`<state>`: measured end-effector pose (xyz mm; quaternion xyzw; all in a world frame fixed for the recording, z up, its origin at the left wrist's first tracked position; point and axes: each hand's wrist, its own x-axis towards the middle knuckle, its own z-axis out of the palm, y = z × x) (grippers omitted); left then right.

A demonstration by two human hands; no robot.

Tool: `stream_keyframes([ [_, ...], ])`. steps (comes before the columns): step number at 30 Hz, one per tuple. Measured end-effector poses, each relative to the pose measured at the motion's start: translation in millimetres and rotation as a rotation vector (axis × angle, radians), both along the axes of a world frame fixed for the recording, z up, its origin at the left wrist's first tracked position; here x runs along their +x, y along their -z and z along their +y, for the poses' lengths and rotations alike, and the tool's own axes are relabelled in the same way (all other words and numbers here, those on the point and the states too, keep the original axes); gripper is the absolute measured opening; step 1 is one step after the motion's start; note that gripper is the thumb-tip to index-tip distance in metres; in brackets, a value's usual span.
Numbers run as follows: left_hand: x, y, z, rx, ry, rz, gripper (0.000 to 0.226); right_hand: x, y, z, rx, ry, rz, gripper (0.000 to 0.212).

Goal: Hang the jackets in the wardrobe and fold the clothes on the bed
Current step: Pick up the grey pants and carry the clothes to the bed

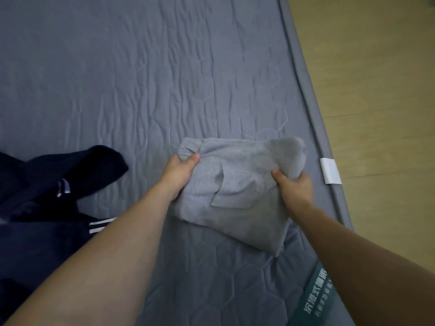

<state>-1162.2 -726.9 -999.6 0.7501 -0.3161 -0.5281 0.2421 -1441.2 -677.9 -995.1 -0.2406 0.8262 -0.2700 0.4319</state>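
Grey fleece, the folded garment (237, 191) lies on the bed (141, 78) near its right edge. Your left hand (180, 177) and right hand (294, 187) pinch opposite ends, fingers curled into the cloth, likely to keep the bundle square. A pocket flap shows on top; a dark striped garment (47, 196) waits unfolded at left.

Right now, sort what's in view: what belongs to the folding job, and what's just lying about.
Part of the job:
- grey folded garment, gripped by left hand and right hand
- dark navy striped clothing, unfolded
- bed

Just lying about:
- white tag on the bed edge
- wooden floor
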Motion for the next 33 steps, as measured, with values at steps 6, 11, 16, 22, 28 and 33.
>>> stream_keyframes([
  [6,16,-125,27,-0.164,-0.002,-0.248,0.025,47,-125,-2,-0.149,-0.185,-0.062,0.044],
  [11,84,-301,65,-0.234,-0.093,-0.285,0.031,103,-301,9,-0.246,-0.264,-0.145,0.042],
  [16,174,-450,114,-0.344,-0.204,-0.296,0.025,180,-453,25,-0.338,-0.318,-0.289,0.046],
  [22,290,-581,198,-0.384,-0.420,-0.242,0.045,269,-583,42,-0.247,-0.509,-0.585,0.033],
  [28,353,-654,282,-0.470,-0.618,-0.270,0.038,369,-657,78,-0.172,-0.710,-0.660,0.050],
  [33,424,-693,350,-0.498,-0.728,-0.353,0.037,476,-696,123,-0.206,-0.834,-0.659,0.045],
])
